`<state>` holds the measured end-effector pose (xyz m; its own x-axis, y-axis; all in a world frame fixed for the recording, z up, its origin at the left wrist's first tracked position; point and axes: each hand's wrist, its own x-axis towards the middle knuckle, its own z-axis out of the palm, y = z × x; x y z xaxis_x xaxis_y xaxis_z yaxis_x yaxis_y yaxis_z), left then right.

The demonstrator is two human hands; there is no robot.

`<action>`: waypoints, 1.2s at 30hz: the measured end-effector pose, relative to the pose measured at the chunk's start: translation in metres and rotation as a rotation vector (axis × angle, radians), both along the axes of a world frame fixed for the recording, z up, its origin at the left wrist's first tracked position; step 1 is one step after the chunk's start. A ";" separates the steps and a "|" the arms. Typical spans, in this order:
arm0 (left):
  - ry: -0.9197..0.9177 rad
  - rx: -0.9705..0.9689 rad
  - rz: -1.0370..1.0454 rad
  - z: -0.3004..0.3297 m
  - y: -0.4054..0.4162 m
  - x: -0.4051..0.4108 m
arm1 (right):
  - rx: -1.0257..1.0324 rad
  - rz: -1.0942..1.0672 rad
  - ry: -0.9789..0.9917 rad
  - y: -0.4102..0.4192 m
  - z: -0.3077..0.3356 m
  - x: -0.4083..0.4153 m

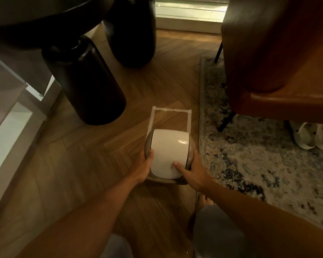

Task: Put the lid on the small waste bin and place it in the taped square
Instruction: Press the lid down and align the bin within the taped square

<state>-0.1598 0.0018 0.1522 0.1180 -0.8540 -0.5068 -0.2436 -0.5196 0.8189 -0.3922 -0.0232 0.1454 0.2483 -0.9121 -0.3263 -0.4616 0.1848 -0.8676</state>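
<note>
The small waste bin (pixel 191 151) is beige and carries a white swing lid (pixel 169 151) on top. It sits on the wooden floor, covering the near part of the taped square (pixel 172 109), whose white tape outlines show beyond it. My left hand (pixel 145 164) grips the bin's left side with the thumb on the rim. My right hand (pixel 193 171) holds the right side, its thumb pressing on the white lid. The bin's body below the lid is mostly hidden.
Two thick dark table legs (pixel 88 79) stand to the left and behind the square. A patterned rug (pixel 259 157) lies right of it, with a brown armchair (pixel 278 53) and pale clogs (pixel 313 135) on it. My bare foot (pixel 203 202) is near the bin.
</note>
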 end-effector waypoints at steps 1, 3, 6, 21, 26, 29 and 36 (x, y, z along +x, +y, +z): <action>0.014 -0.013 0.014 -0.002 -0.002 0.001 | 0.023 -0.015 -0.060 -0.003 -0.003 0.000; 0.024 -0.048 0.040 -0.004 -0.006 0.002 | 0.038 -0.027 -0.132 -0.010 -0.005 -0.001; 0.024 -0.087 0.047 -0.008 -0.014 0.002 | 0.009 -0.059 -0.197 -0.019 -0.004 0.002; -0.030 -0.190 0.141 -0.028 -0.042 -0.009 | -0.117 -0.142 -0.125 -0.051 -0.022 0.011; -0.035 -0.266 0.191 -0.026 -0.054 -0.009 | -0.155 -0.132 -0.094 -0.064 -0.029 0.013; -0.026 -0.289 0.191 -0.025 -0.066 -0.006 | -0.191 -0.143 -0.095 -0.072 -0.033 0.015; -0.021 -0.257 0.153 -0.029 -0.101 -0.003 | -0.239 -0.199 -0.133 -0.099 -0.040 0.018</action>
